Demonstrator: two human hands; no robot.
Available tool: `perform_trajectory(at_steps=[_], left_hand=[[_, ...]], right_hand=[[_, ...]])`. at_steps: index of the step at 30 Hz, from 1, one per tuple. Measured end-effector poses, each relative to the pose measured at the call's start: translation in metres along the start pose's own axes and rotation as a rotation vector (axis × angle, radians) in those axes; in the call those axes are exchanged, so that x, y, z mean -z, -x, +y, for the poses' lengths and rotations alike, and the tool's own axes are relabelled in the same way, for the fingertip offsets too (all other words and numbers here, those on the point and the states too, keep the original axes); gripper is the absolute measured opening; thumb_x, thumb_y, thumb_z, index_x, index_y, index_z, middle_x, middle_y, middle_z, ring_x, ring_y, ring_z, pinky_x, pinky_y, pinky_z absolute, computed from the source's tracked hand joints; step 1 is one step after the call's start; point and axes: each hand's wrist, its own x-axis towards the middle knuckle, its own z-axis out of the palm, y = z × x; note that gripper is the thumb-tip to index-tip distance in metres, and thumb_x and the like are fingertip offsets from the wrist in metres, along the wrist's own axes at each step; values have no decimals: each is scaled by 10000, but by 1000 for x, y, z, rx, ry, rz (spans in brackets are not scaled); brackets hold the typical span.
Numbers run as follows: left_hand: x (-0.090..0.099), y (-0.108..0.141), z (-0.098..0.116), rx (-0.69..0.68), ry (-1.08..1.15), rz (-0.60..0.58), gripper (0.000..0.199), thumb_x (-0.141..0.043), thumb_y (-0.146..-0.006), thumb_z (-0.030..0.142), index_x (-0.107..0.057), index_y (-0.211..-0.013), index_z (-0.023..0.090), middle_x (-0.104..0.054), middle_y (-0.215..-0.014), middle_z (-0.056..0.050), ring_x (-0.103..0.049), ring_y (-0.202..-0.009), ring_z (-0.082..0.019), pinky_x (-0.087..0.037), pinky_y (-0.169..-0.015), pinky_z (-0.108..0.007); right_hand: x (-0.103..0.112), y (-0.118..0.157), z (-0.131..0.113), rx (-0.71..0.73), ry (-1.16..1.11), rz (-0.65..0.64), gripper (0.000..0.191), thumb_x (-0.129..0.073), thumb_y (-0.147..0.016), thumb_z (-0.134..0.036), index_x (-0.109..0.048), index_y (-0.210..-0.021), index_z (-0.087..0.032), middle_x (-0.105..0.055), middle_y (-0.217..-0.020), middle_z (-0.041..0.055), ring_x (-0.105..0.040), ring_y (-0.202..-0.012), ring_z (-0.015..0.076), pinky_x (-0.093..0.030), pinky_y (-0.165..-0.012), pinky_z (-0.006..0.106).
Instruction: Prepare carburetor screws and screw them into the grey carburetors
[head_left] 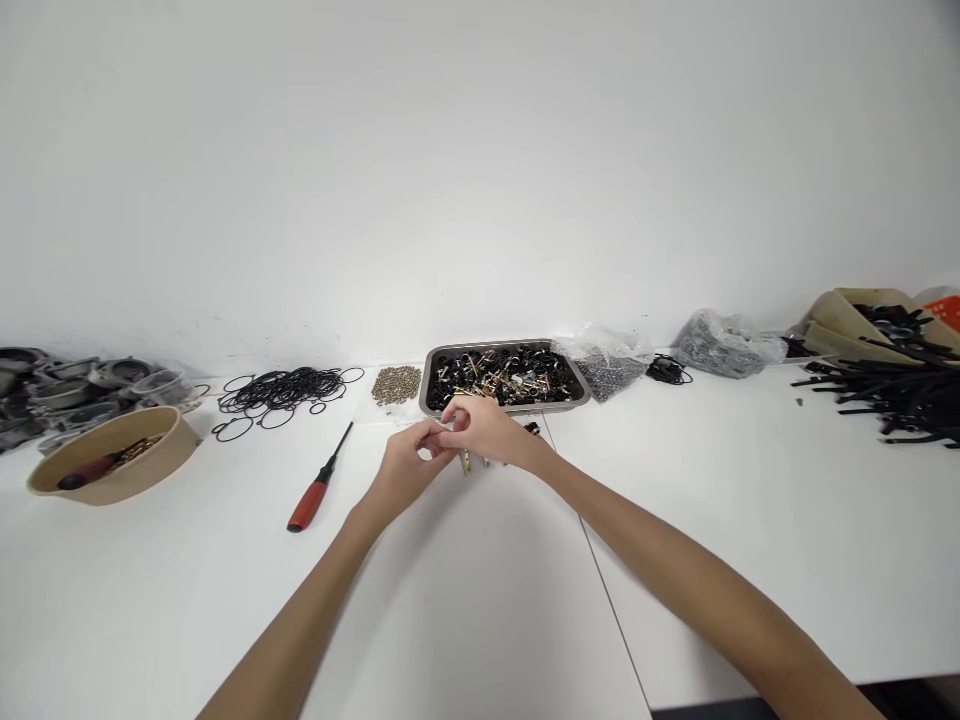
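Note:
My left hand [412, 463] and my right hand [478, 428] meet at the fingertips above the white table, in front of a metal tray [429, 385]. Both are closed in a pinch; whatever is between the fingers is too small to make out. The tray holds many black and brass-coloured small parts [517, 375]. Just below my right hand, a few brass-coloured pieces [466, 462] lie on the table, partly hidden. A small black part [532, 428] sits beside my right wrist. Left of the tray is a pile of small brass-coloured pieces [396, 385].
A red-handled screwdriver [309, 505] lies to the left, near black rings [289, 390] and a beige bowl [150, 470]. Grey cups [67, 390] stand far left. Plastic bags [727, 345] are right of the tray, with black strips [900, 395] at far right.

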Motion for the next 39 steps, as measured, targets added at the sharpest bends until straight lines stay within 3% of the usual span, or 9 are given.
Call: perform_trajectory(at_steps=[4,9,14,18,24,30,35,39], left_hand=[[10,-3,-2,76,-34,-34,213,-653,-780,375,-594,-827,176,-590,-652,21,-522,-596,-115,-433,-609,-249],[23,-7,-11,140,-166,-113,251,-626,-785,434,-598,-814,186,-548,-616,25,-503,-583,-129,-402,-563,-248],[27,-9,-18,112,-298,-178,197,-597,-792,383,-625,-785,189,-626,-751,-13,-544,-676,-158,-423,-603,-268],[22,-9,-26,95,-335,-159,187,-599,-788,370,-646,-816,191,-656,-842,-35,-553,-712,-173,-437,-639,-293],[14,-9,-36,87,-391,-92,217,-598,-801,385,-676,-823,184,-662,-865,-56,-564,-777,-202,-440,-697,-328],[12,-10,-37,100,-476,-70,210,-589,-824,375,-721,-876,220,-685,-904,-56,-566,-918,-254,-426,-814,-374],[11,-10,-39,117,-507,-42,224,-583,-831,376,-726,-917,226,-673,-902,-66,-564,-922,-260,-423,-839,-390],[9,-10,-39,124,-504,-47,225,-572,-838,360,-719,-928,214,-669,-925,-73,-566,-941,-261,-428,-850,-396]], right_hand=[[17,-4,3,50,9,-26,349,-607,-826,-498,-605,-1028,-213,-668,-859,20,-620,-754,169,-438,-616,261],[78,-5,24,-44,202,137,365,-598,-863,-438,-593,-1138,-199,-688,-963,75,-634,-812,202,-463,-690,309],[136,6,56,-204,357,244,232,-629,-835,-301,-654,-1029,-176,-682,-960,109,-630,-801,231,-465,-707,343],[155,12,67,-216,376,270,192,-654,-801,-271,-685,-973,-192,-677,-948,93,-626,-801,228,-465,-736,346],[153,7,71,-156,366,254,171,-632,-812,-259,-689,-961,-196,-684,-947,90,-632,-814,224,-478,-740,345],[124,-8,86,-78,355,171,163,-634,-767,-131,-694,-907,-189,-700,-866,67,-642,-752,194,-504,-710,315],[89,-22,100,8,389,150,338,-548,-694,54,-710,-867,-186,-700,-993,71,-631,-942,203,-476,-846,308],[82,-24,107,62,406,134,452,-483,-640,122,-719,-835,-210,-719,-919,31,-644,-897,181,-470,-818,268]])
